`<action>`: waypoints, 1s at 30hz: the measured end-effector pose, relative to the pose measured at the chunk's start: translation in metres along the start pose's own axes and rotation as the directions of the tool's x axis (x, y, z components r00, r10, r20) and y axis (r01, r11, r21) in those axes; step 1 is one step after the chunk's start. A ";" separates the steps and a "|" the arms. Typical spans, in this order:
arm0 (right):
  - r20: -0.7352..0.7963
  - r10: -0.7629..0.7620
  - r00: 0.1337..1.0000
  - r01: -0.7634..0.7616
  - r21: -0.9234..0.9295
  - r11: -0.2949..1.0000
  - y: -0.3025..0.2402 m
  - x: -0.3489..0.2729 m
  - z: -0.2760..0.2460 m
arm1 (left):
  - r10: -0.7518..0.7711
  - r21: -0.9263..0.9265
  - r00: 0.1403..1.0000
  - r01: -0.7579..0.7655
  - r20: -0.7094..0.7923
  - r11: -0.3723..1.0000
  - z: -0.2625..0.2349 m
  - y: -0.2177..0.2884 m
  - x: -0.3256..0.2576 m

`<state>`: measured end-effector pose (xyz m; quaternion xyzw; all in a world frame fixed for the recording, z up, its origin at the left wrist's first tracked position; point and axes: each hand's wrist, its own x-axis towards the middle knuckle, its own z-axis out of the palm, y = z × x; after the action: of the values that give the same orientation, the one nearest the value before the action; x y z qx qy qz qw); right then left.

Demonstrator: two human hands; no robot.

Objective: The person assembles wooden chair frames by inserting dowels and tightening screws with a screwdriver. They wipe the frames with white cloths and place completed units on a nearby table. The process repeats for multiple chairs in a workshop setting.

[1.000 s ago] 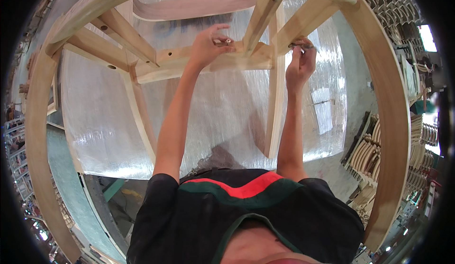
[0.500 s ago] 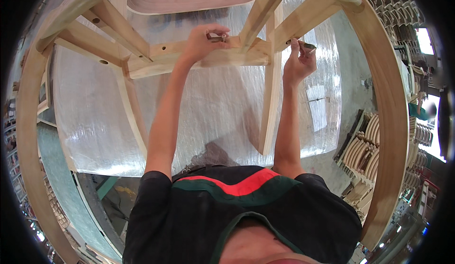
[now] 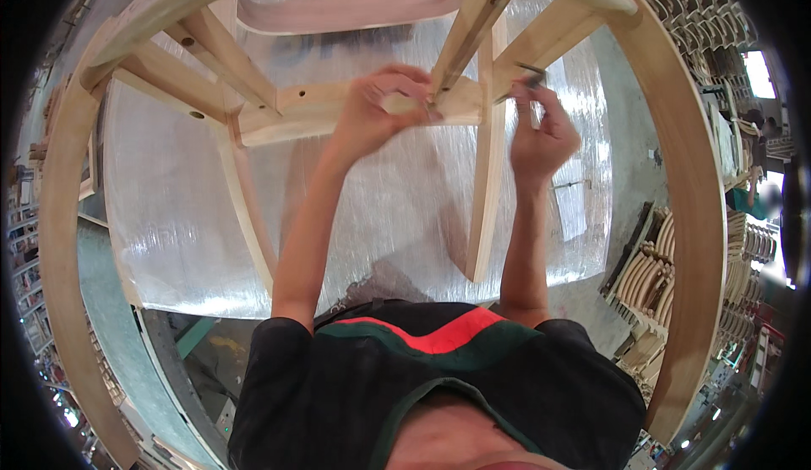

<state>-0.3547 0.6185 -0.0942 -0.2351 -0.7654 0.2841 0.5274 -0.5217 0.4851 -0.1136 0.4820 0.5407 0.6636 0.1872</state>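
A pale wooden chair frame (image 3: 688, 183) with a curved outer rail surrounds both my arms. Its straight cross rail (image 3: 291, 122), with a dark hole in the top, runs across the middle. My left hand (image 3: 372, 119), smeared by motion, is over this rail beside a slanted slat (image 3: 473, 27). Its thumb and fingers curl together around something small and hard to make out. To the right of the rail's end, my right hand (image 3: 542, 136) pinches a small dark metal piece (image 3: 534, 73) with thin ends, close to another slat (image 3: 549, 35). Blur hides its exact kind.
Clear plastic film covers the worktable (image 3: 186, 233) under the frame. A curved wooden piece (image 3: 355, 10) lies at the far side. Stacks of curved wooden parts (image 3: 655, 267) stand at the right. A grey-green board edge (image 3: 118, 301) runs along the left.
My left hand has moved right along the cross rail, closer to the slat. My right hand has shifted slightly nearer to me, and the metal piece in it has turned. The view has shifted slightly.
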 end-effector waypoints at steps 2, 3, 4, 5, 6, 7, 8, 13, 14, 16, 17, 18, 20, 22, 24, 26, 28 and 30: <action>0.300 0.156 0.941 -0.197 0.110 0.974 -0.046 -0.013 0.014 | 0.001 0.021 1.000 -0.001 -0.019 1.000 0.007 0.023 -0.021; 0.415 0.122 0.902 -0.187 0.120 0.975 -0.066 -0.014 0.020 | -0.071 -0.004 0.996 0.071 -0.048 0.997 0.004 0.029 -0.031; 0.523 0.083 0.848 -0.177 0.132 0.975 -0.079 -0.016 0.028 | -0.143 -0.035 0.987 0.141 -0.075 0.989 0.002 0.033 -0.041; 0.606 0.146 0.782 -0.296 0.155 0.943 -0.081 -0.023 0.035 | -0.292 -0.114 0.952 0.281 -0.097 0.953 -0.009 0.032 -0.057; 0.687 0.195 0.700 -0.411 0.164 0.897 -0.081 -0.032 0.042 | -0.434 -0.195 0.894 0.409 -0.108 0.891 -0.019 0.028 -0.070; 0.723 0.145 0.676 -0.359 0.151 0.921 -0.081 -0.042 0.052 | -0.463 -0.104 0.867 0.451 -0.184 0.887 -0.026 0.024 -0.083; 0.754 0.103 0.648 -0.308 0.136 0.942 -0.079 -0.051 0.064 | -0.486 -0.018 0.836 0.498 -0.255 0.867 -0.029 0.020 -0.097; 0.774 0.038 0.632 -0.437 0.315 0.842 -0.065 -0.067 0.124 | -0.532 0.123 0.729 0.631 -0.430 0.766 -0.066 0.052 -0.115; 0.709 0.005 0.706 -0.352 0.344 0.870 -0.057 -0.064 0.141 | -0.413 0.209 0.784 0.550 -0.463 0.809 -0.082 0.050 -0.120; 0.626 0.023 0.780 -0.301 0.341 0.891 -0.050 -0.043 0.174 | -0.208 0.312 0.795 0.444 -0.570 0.840 -0.120 0.049 -0.131; 0.617 -0.029 0.786 -0.238 0.346 0.908 -0.046 -0.036 0.187 | -0.116 0.340 0.755 0.420 -0.646 0.841 -0.136 0.053 -0.127; 0.607 -0.080 0.791 -0.175 0.349 0.921 -0.043 -0.031 0.198 | -0.018 0.421 0.736 0.407 -0.677 0.811 -0.150 0.056 -0.120; 0.616 -0.173 0.768 -0.071 0.350 0.934 -0.042 -0.028 0.218 | 0.153 0.466 0.669 0.317 -0.727 0.826 -0.173 0.062 -0.103; 0.649 -0.247 0.719 0.020 0.336 0.942 -0.038 -0.025 0.228 | 0.279 0.409 0.564 0.116 -0.777 0.905 -0.197 0.057 -0.081; 0.749 -0.244 0.616 0.067 0.259 0.964 -0.039 -0.020 0.231 | 0.422 0.528 0.550 0.042 -0.720 0.848 -0.217 0.048 -0.069; 0.791 -0.274 0.548 0.135 0.239 0.962 -0.039 -0.020 0.230 | 0.507 0.597 0.523 0.005 -0.685 0.802 -0.227 0.035 -0.068; 0.786 -0.360 0.503 0.210 0.293 0.933 -0.038 -0.027 0.232 | 0.550 0.630 0.473 0.014 -0.688 0.776 -0.231 0.016 -0.074; 0.803 -0.348 0.483 0.286 0.231 0.930 -0.034 -0.023 0.237 | 0.525 0.647 0.449 0.174 -0.723 0.742 -0.221 0.003 -0.074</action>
<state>-0.5718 0.5343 -0.1532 0.0907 -0.9425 0.2839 0.1513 -0.6728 0.3087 -0.1327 0.1604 0.6897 0.6013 -0.3700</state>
